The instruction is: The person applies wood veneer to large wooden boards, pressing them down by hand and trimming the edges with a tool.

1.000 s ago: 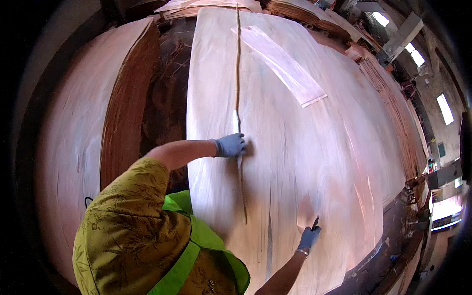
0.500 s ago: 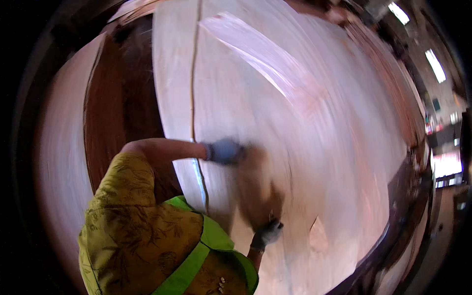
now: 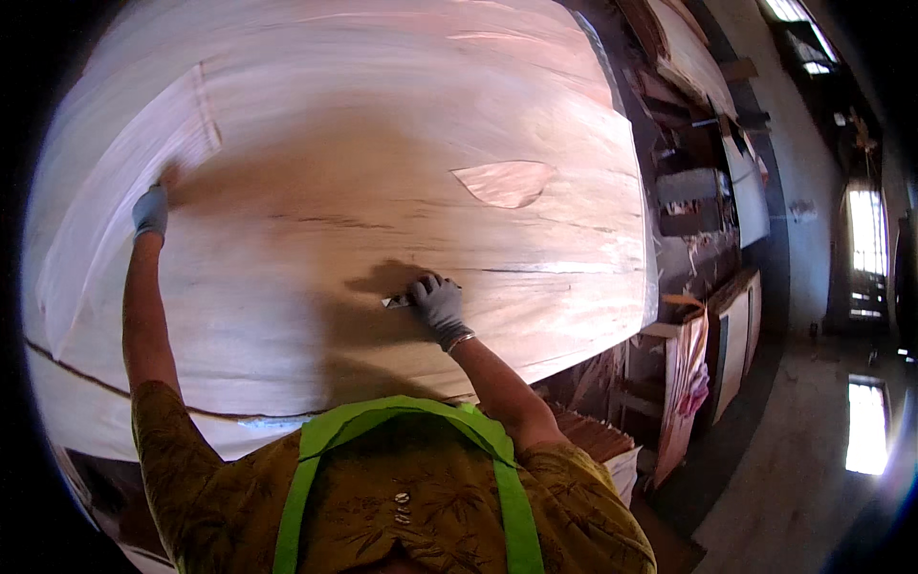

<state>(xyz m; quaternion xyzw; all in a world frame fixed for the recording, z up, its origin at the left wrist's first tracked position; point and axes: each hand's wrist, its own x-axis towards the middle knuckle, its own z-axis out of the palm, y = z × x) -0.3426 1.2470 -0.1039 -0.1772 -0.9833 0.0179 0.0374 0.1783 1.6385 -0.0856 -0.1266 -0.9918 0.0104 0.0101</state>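
Head view: which things do you see, from the largest?
– First the broad wooden sheet, spread before the person. On its left part lies the pale strip. Near the closest edge lies the long thin stick. To the right is the leaf-shaped area; whether hole or patch, I cannot tell.

And the hands?
– Gloved, and well apart. The left hand is at the strip's edge; whether it grips, I cannot tell. The right hand is closed around the small bladed tool, over the sheet.

How is this done well?
– In my judgement, the strip should be handled gently, because it seems thin, and the blade should stay clear of the sheet's surface.
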